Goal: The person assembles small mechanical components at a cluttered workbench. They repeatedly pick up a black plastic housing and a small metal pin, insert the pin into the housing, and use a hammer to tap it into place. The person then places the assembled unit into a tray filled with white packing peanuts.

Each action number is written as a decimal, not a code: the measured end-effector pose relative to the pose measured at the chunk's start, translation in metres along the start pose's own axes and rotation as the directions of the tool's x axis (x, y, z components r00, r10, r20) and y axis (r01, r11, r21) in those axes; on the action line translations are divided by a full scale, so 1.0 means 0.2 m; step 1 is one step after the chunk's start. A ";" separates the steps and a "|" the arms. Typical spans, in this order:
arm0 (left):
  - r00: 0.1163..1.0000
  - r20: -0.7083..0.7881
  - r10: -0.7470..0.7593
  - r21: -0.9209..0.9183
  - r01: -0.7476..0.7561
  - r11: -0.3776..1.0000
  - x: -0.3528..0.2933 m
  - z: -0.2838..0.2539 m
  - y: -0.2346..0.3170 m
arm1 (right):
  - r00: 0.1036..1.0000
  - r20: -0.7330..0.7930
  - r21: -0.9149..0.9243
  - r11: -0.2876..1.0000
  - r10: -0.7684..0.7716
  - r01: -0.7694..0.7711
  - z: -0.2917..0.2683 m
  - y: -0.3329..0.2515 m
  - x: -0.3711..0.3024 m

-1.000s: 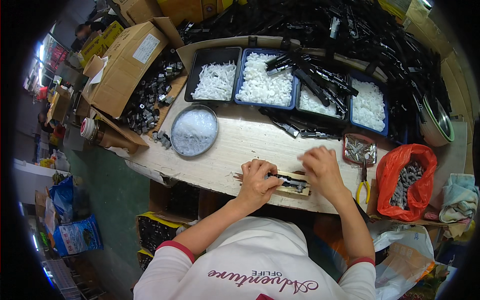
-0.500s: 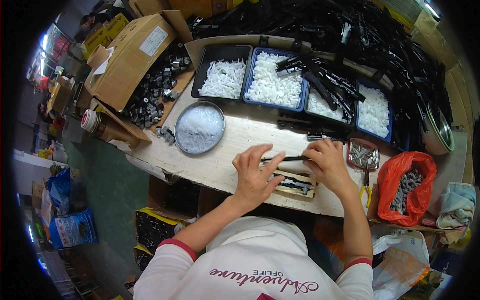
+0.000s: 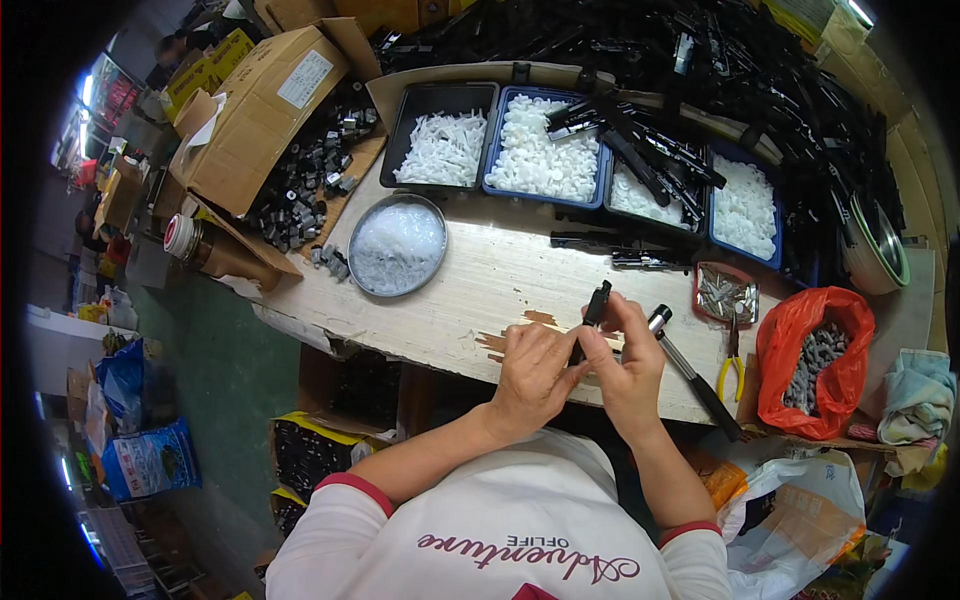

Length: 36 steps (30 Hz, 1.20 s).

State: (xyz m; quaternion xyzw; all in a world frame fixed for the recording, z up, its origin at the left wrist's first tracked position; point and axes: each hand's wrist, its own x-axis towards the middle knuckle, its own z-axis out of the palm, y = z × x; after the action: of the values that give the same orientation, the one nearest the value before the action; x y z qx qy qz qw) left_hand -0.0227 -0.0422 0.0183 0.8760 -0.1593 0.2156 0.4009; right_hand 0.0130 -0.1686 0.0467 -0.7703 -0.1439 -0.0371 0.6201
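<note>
A narrow black piece [image 3: 598, 302] stands up tilted between my two hands above the table's front edge. My left hand [image 3: 537, 378] is closed, its fingers curled and pressed against the lower part of the piece. Thumb and fingers of my right hand [image 3: 628, 365] pinch the same piece from the right. Its lower end is hidden by my fingers. Just right of my right hand lies a hammer [image 3: 690, 368] with a silver shaft and a black grip, slanting out over the table edge.
A round metal dish [image 3: 436, 268] of clear small parts stands left. Bins of white parts [image 3: 545, 150] line the back, with black strips heaped behind. At right are a red tray [image 3: 703, 322], yellow-handled pliers [image 3: 732, 385] and a red bag [image 3: 770, 385] of grey parts.
My hands have come together and turned the black piece from lying level to upright. The wooden fixture that was under my hands no longer shows. The hammer now shows beside my right hand.
</note>
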 end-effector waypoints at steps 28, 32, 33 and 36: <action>0.957 0.002 -0.290 -0.017 0.290 0.957 -0.10 -0.21 -0.22 | 0.835 0.532 -0.614 0.615 -0.139 0.494 0.09 0.15 -0.04; 0.977 0.113 -0.183 0.066 0.177 0.982 -0.04 -0.20 -0.16 | 0.888 0.408 -0.597 0.675 -0.210 0.434 0.01 0.15 -0.04; 0.976 0.152 -0.159 0.085 0.147 0.985 -0.03 -0.20 -0.15 | 0.905 0.359 -0.593 0.692 -0.230 0.411 -0.04 0.15 -0.04; 0.962 0.272 -0.028 0.151 -0.014 0.988 0.00 -0.16 -0.12 | 0.969 0.126 -0.731 0.640 -0.214 0.237 -0.26 0.20 -0.06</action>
State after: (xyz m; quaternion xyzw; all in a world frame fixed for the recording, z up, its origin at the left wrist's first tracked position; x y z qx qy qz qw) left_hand -0.0204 -0.0027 0.0215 0.9258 -0.1932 0.1029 0.3083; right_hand 0.0193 -0.2291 0.0179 -0.9316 -0.2198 -0.1582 0.2425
